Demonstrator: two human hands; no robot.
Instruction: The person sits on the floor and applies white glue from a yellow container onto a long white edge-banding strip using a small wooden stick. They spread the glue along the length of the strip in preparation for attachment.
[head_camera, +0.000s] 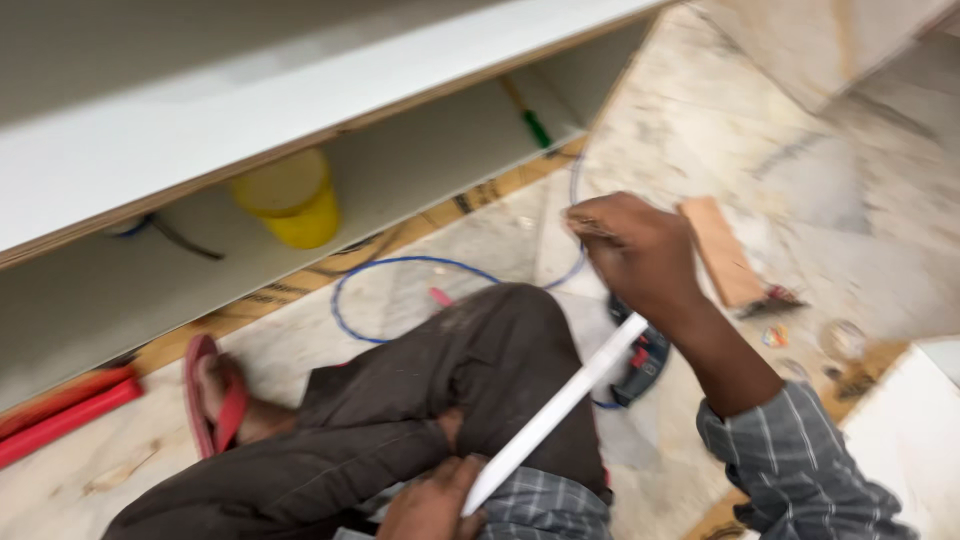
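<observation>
Sitting cross-legged on marble floor (700, 130); red sandal (210, 400) far left, yellow tub (290, 200) under white shelf (300, 100), blue wire (400, 265) looped beyond knee. Left hand (435, 505) clamped on low end of white strip (555, 410); right hand (635, 250) fisted near wire, grip unclear.

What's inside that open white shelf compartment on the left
Inside the white shelf compartment sits a yellow container, a dark cable to its left, and a green-handled tool at the far end. The top board hides the container's upper part and the compartment's back.
</observation>
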